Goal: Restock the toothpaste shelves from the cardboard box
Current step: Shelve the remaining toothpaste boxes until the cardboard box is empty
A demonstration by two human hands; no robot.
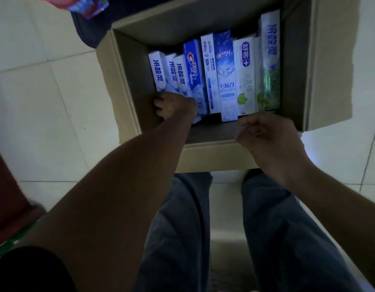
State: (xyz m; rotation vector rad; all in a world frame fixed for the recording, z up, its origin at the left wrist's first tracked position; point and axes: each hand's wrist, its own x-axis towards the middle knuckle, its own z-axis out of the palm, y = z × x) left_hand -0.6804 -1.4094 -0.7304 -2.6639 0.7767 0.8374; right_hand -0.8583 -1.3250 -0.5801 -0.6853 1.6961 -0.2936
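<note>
An open cardboard box (127,81) stands on the floor in front of me. Inside it several toothpaste cartons stand side by side: white ones (158,70) at the left, a blue Crest carton (194,68), a blue sparkly carton (224,70), and white-and-green ones (268,66) at the right. My left hand (172,105) reaches down into the box, its fingers curled at the near ends of the left white cartons. My right hand (266,133) hovers over the box's near edge with fingers loosely curled, holding nothing.
Pale tiled floor (45,102) surrounds the box. The box's right flap (330,60) stands open. A colourful packet (85,5) lies at the top left. A dark red object (9,197) sits at the left edge. My legs in blue trousers (182,228) are below the box.
</note>
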